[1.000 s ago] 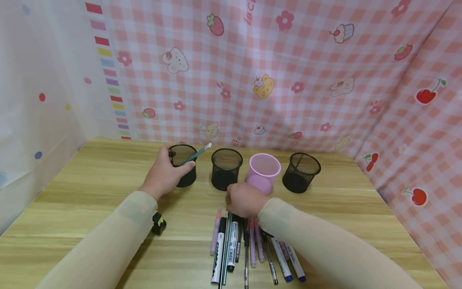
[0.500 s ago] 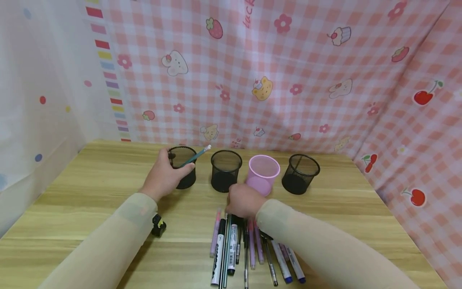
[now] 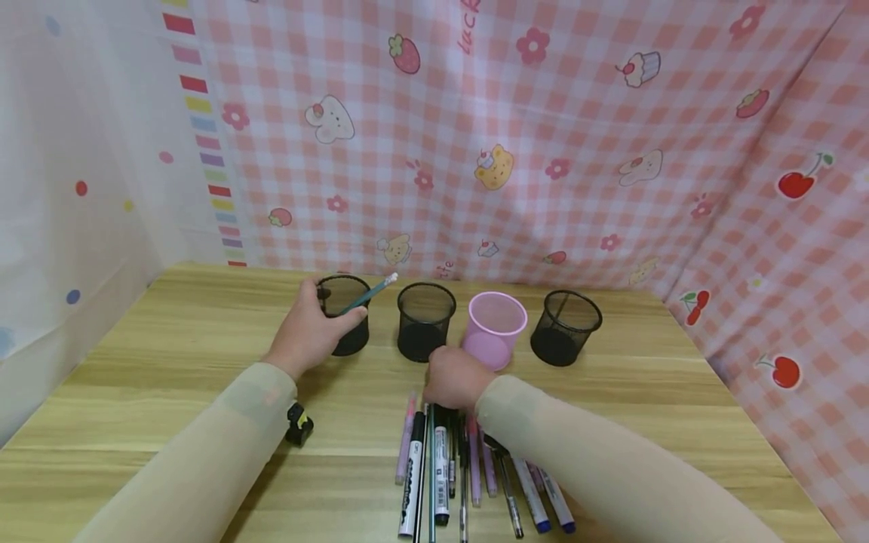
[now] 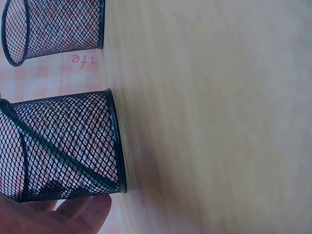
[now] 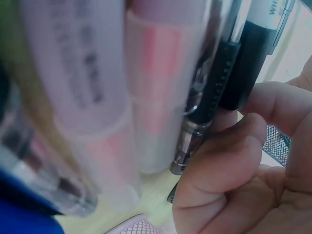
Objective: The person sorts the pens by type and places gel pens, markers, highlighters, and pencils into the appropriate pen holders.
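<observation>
My left hand (image 3: 304, 335) grips the leftmost black mesh pen cup (image 3: 351, 341), thumb on the near side. A teal pencil (image 3: 372, 292) with a white eraser end leans in that cup and shows through the mesh in the left wrist view. My right hand (image 3: 460, 377) is over the top ends of a row of pens and markers, fingers curled. In the right wrist view its thumb and finger (image 5: 275, 100) close about the black cap of a white marker (image 5: 246, 63). Pink highlighters (image 5: 161, 63) and a clear pen (image 5: 204, 87) lie beside it.
A second black mesh cup (image 3: 423, 332), a pink mesh cup (image 3: 494, 332) and a third black one (image 3: 562, 332) stand in a row at the back. Blue-ended markers (image 3: 558, 501) lie right of the pile. A small black-and-yellow item (image 3: 299, 424) is by the left sleeve.
The white marker under my right hand and the teal pencil beside it have shifted slightly toward me and right. My left hand and the cups hold still.
</observation>
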`<state>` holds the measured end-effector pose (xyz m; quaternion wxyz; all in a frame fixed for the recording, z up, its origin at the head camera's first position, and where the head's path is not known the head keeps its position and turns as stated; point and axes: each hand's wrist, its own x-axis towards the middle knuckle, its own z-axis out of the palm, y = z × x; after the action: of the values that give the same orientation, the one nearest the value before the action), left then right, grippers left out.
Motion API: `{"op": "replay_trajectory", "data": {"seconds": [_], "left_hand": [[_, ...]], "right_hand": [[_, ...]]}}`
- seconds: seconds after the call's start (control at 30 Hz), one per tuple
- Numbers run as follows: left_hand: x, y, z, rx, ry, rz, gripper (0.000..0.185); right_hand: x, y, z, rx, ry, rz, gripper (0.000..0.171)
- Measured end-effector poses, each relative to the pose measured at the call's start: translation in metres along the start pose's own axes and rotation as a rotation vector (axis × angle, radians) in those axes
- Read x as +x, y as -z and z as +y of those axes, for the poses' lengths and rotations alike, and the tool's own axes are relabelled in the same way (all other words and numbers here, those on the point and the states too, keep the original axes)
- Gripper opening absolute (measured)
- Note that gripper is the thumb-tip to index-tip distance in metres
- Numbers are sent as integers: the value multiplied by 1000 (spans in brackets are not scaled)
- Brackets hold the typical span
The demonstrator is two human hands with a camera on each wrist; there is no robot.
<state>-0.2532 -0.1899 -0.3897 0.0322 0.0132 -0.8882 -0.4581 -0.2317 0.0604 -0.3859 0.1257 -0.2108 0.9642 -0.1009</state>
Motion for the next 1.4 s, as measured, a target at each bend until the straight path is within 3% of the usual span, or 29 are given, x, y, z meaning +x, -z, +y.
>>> {"op": "replay_trajectory", "data": {"seconds": [0.43, 0.7, 1.0, 1.17, 1.4], "left_hand": [[-4, 1, 3, -1, 3, -10, 101], [-3, 2, 2, 9, 9, -5, 101], [-4, 2, 2, 8, 17, -13, 102], [-3, 1, 1, 6, 17, -2, 101], [-2, 1, 2, 7, 13, 1, 102]], "right_hand": [[2, -1, 0, 8, 2, 19, 27], [3, 2, -1, 43, -18, -21, 30], [5, 1, -3, 12, -35, -23, 30], [4, 4, -2, 81, -33, -22, 28], [2, 11, 3, 230, -68, 36, 12]]}}
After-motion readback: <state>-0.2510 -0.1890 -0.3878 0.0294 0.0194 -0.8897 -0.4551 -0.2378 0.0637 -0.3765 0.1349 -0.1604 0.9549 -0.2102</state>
